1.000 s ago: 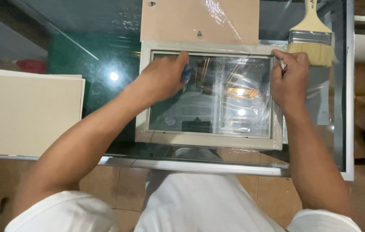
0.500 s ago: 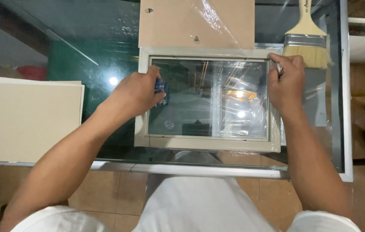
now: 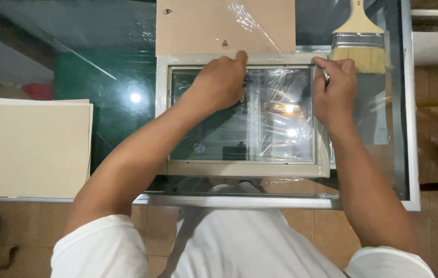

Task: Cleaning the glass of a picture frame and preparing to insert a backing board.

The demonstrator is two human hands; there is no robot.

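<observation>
A cream picture frame [image 3: 239, 169] with a glass pane lies flat on the glass table. Crinkled clear plastic film [image 3: 280, 121] covers the right half of the pane. My left hand [image 3: 219, 85] rests on the frame's top rail near the middle, fingers curled around a small blue object [image 3: 247, 80]. At the frame's top right corner, my right hand [image 3: 335, 92] pinches a thin silvery object [image 3: 326, 77].
A brown backing board [image 3: 224, 25] with loose film lies just beyond the frame. A wide paintbrush [image 3: 358, 44] lies at the far right. Beige boards [image 3: 28, 146] are stacked at the left. The table's metal edge [image 3: 229, 201] runs in front of me.
My left hand slid left and down across the frame, then came back up and right to the middle of the top rail. My right hand stayed at the top right corner.
</observation>
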